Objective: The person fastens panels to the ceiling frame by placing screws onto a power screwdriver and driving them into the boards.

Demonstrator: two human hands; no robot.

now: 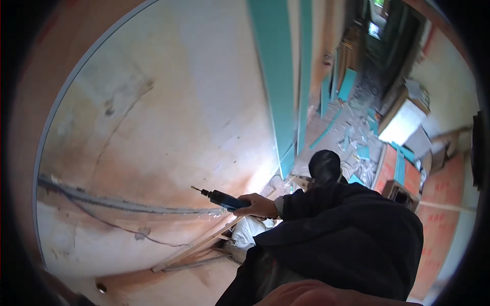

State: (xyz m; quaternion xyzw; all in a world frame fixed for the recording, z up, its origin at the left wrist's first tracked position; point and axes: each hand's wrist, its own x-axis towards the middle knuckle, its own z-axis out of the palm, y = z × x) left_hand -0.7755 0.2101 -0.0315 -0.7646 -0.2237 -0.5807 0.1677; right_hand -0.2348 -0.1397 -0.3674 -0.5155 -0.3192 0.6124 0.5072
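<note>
In the head view, a person in a dark jacket (347,234) and dark cap (325,166) stands close in front of the camera, seen from above and behind. This co-worker's hand (259,206) is clenched around the grip of a blue and black power drill (224,199), whose thin bit points left toward the pale, stained plaster wall (168,117) without touching it that I can tell. A grey cable run (112,204) crosses the wall just below the drill.

At the bottom edge, a blurred hand (306,295) of the camera wearer shows only in part; whether it is the left or the right, and whether it is loose or grasping anything, cannot be told.

Below the drill, a pale wooden batten (196,245) leans along the wall's foot beside a white sack (247,230). Tall turquoise boards (278,76) stand against the wall farther along, and turquoise offcuts (363,152) and rubble litter the floor near red hollow bricks (388,168).
</note>
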